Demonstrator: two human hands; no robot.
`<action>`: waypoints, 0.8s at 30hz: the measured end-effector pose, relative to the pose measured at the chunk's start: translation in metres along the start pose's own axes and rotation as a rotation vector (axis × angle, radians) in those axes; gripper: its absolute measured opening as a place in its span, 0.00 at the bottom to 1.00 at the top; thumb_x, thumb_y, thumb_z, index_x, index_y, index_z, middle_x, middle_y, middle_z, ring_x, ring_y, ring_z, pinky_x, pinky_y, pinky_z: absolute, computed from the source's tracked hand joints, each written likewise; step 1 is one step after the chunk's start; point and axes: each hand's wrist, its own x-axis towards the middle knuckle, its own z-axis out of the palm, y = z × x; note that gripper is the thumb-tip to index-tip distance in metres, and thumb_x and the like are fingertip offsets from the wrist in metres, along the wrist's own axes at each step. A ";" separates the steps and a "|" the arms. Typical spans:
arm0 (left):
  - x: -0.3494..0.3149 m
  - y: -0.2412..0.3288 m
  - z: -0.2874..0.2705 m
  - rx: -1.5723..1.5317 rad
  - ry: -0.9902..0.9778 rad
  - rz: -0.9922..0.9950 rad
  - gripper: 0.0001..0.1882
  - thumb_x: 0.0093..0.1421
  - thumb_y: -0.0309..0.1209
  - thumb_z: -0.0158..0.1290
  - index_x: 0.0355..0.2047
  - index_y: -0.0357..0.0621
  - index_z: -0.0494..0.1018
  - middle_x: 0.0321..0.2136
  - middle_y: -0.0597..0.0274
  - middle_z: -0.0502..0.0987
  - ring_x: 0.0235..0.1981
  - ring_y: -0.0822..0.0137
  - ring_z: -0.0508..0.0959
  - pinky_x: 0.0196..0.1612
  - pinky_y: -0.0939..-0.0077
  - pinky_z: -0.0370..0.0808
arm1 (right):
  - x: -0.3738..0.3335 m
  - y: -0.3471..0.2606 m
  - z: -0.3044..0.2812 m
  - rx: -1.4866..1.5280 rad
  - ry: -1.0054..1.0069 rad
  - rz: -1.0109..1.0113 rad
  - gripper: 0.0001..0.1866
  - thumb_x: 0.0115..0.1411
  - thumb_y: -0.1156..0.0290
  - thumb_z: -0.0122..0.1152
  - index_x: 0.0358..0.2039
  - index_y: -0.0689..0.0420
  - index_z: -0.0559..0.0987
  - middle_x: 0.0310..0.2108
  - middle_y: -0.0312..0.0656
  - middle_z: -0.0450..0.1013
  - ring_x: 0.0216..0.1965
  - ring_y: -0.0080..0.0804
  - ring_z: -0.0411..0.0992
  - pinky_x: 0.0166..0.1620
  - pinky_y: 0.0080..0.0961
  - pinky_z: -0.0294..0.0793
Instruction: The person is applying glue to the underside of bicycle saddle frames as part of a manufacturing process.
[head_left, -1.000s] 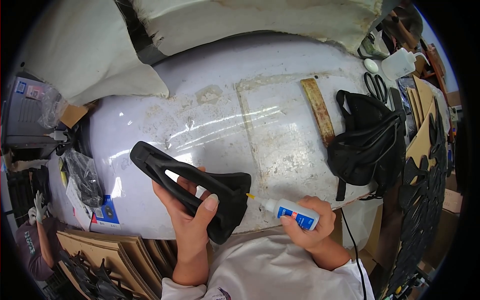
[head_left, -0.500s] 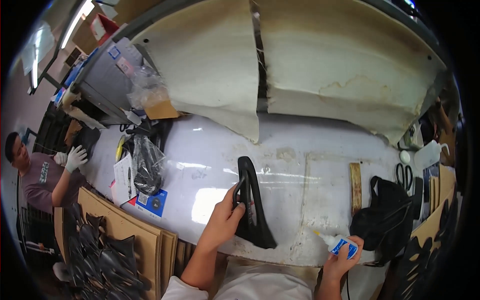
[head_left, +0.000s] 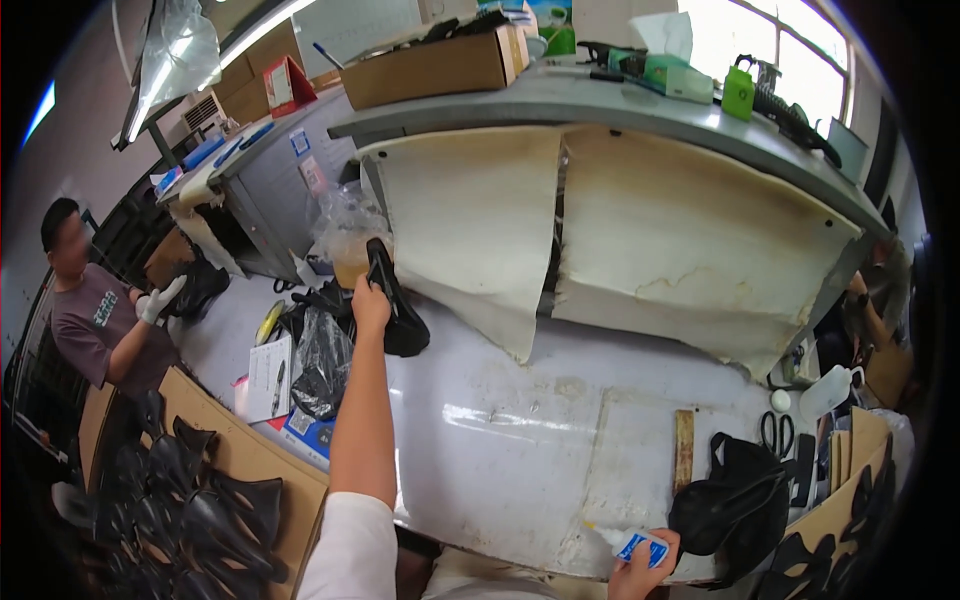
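Note:
My left hand (head_left: 370, 305), arm stretched far forward, is closed on a black bicycle saddle (head_left: 402, 325) with a narrow nose and a slotted middle. It holds the saddle at the far left of the worktable (head_left: 480, 455), by the hanging cloth; whether its lower end touches the tabletop I cannot tell. At the near right edge my right hand (head_left: 645, 570) is wrapped round a small white glue bottle (head_left: 637, 547) with a blue label. The bottle lies tilted in the fingers, its yellow tip pointing left.
Plastic-wrapped black parts (head_left: 322, 365), a notepad (head_left: 270, 375) and pen lie at left. Black saddle parts (head_left: 190, 500) fill a cardboard box. Right are a brown strip (head_left: 684, 450), black bag (head_left: 735, 500), scissors (head_left: 777, 433) and squeeze bottle (head_left: 827, 392). A gloved co-worker (head_left: 125, 320) stands left.
My left hand has carried the saddle from the table's near middle forward and left. My right hand keeps the glue bottle near the front edge. The view has tilted up.

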 end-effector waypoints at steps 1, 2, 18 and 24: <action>0.007 0.000 0.011 -0.021 -0.003 0.008 0.16 0.65 0.28 0.45 0.52 0.37 0.71 0.44 0.37 0.77 0.48 0.36 0.75 0.50 0.52 0.70 | 0.003 -0.001 -0.001 0.002 0.014 -0.018 0.15 0.55 0.76 0.62 0.43 0.59 0.72 0.37 0.39 0.69 0.39 0.31 0.69 0.46 0.27 0.71; 0.013 -0.001 0.015 0.052 -0.040 -0.010 0.16 0.65 0.28 0.45 0.51 0.36 0.71 0.45 0.37 0.77 0.49 0.36 0.74 0.50 0.51 0.70 | 0.002 0.002 -0.004 -0.046 0.012 -0.038 0.15 0.55 0.75 0.62 0.43 0.60 0.72 0.38 0.40 0.69 0.40 0.31 0.69 0.45 0.27 0.71; 0.022 -0.015 -0.019 0.211 -0.134 -0.069 0.19 0.57 0.31 0.53 0.48 0.37 0.77 0.44 0.41 0.80 0.49 0.43 0.78 0.53 0.54 0.73 | 0.004 0.018 0.003 -0.144 0.001 -0.109 0.10 0.59 0.72 0.63 0.39 0.59 0.74 0.32 0.37 0.70 0.33 0.26 0.69 0.37 0.23 0.70; -0.031 0.029 -0.048 0.153 0.177 0.129 0.18 0.59 0.33 0.50 0.45 0.33 0.76 0.40 0.38 0.78 0.46 0.39 0.76 0.51 0.53 0.72 | -0.001 -0.015 0.019 0.210 0.050 0.117 0.11 0.61 0.72 0.63 0.43 0.57 0.74 0.38 0.37 0.70 0.37 0.27 0.70 0.38 0.23 0.72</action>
